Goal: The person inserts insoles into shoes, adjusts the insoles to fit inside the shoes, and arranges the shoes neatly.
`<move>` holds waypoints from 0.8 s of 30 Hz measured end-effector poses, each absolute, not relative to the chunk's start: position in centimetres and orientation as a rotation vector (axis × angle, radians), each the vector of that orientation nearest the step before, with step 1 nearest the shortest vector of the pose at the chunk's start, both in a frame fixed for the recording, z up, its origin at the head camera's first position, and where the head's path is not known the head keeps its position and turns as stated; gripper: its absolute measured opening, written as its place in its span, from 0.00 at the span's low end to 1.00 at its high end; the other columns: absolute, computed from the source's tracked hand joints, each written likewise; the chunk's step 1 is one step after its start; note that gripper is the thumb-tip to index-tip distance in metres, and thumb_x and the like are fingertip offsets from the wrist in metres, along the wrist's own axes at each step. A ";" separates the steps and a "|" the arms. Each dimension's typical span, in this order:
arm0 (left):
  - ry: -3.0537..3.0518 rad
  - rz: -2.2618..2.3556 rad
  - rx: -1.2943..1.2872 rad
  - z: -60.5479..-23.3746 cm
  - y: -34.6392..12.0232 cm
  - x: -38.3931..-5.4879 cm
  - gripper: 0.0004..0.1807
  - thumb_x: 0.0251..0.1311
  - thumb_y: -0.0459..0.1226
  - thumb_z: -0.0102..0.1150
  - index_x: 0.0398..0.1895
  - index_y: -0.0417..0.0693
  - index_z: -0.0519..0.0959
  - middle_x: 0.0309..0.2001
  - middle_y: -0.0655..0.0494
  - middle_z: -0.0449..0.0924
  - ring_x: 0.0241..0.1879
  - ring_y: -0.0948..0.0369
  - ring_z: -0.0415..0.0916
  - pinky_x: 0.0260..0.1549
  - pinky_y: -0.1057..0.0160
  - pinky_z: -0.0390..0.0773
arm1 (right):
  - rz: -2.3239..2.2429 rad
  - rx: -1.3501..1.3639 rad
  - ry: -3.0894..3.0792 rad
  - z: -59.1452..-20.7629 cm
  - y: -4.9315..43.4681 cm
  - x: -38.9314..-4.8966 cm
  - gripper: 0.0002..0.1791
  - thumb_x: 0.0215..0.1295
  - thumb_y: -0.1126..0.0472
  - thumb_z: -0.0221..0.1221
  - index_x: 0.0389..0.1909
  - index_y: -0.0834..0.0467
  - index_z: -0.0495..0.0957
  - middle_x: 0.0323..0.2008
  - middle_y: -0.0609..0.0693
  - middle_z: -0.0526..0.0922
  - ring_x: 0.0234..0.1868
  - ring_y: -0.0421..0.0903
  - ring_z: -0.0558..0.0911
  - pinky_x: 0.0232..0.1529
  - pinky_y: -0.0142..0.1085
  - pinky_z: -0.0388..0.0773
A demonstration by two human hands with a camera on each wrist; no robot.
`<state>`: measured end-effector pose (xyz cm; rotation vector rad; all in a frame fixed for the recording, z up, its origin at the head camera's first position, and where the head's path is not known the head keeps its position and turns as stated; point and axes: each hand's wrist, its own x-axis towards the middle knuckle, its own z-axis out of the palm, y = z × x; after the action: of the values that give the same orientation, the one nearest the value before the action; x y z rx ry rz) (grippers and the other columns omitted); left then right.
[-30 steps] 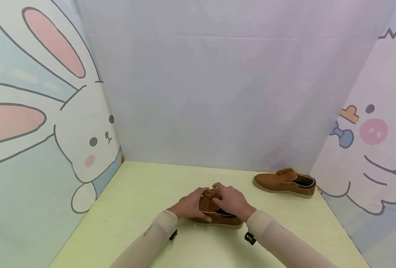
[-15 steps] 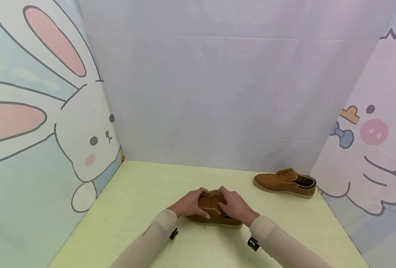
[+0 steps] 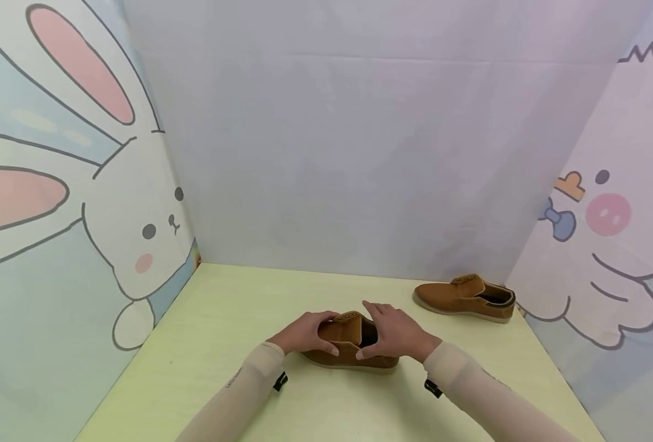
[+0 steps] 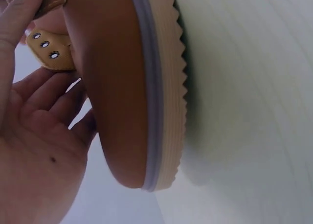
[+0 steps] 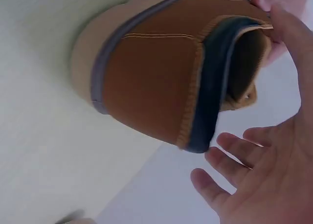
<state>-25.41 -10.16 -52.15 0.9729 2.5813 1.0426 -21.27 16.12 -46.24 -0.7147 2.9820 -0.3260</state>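
A brown low shoe (image 3: 354, 357) with a pale sole stands on the table, toe pointing left, between both hands. My left hand (image 3: 301, 333) grips its front part, thumb on the near side and fingers on the far side. In the left wrist view, the fingers of the left hand (image 4: 44, 136) lie behind the shoe (image 4: 115, 97), near an eyelet flap with metal-rimmed holes. My right hand (image 3: 399, 333) is spread over the heel end. The right wrist view has the thumb of the right hand (image 5: 279, 170) at the shoe's (image 5: 151, 82) opening and the fingers loosely extended beside the dark collar.
A matching brown shoe (image 3: 464, 299) stands at the back right of the pale yellow table (image 3: 238, 294), toe to the left. A grey-white cloth wall (image 3: 348, 172) rises behind. Cartoon-printed panels (image 3: 139, 245) flank the left and right sides.
My right hand has let go of the eyelet area, shifted right toward the heel and spread its fingers. The shoe's tongue and opening show more. The left hand still holds the front.
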 end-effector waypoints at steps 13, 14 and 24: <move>2.653 0.789 0.964 -51.1 -12.9 -24.6 0.31 0.64 0.37 0.69 0.70 0.44 0.73 0.70 0.47 0.71 0.69 0.51 0.67 0.65 0.53 0.71 | -0.418 -0.661 2.811 -48.7 15.2 -22.6 0.53 0.42 0.33 0.77 0.62 0.58 0.65 0.46 0.46 0.78 0.43 0.46 0.81 0.44 0.46 0.80; 2.657 0.799 0.981 -51.0 -13.2 -24.6 0.28 0.65 0.33 0.66 0.68 0.42 0.74 0.69 0.46 0.72 0.70 0.49 0.67 0.65 0.52 0.71 | -0.424 -0.658 2.811 -48.8 15.2 -22.7 0.49 0.42 0.34 0.77 0.58 0.56 0.65 0.44 0.45 0.78 0.40 0.44 0.80 0.42 0.45 0.79; 2.762 0.980 0.957 -50.4 -15.3 -24.5 0.21 0.71 0.32 0.57 0.66 0.41 0.76 0.64 0.46 0.76 0.66 0.46 0.70 0.63 0.45 0.71 | -0.444 -0.730 2.878 -49.1 15.6 -22.6 0.38 0.46 0.37 0.76 0.48 0.54 0.67 0.34 0.43 0.77 0.31 0.41 0.76 0.31 0.42 0.76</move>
<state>-24.48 -15.31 -50.43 0.9566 2.7621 0.9796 -22.62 15.60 -49.09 -0.7304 2.8782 -0.4442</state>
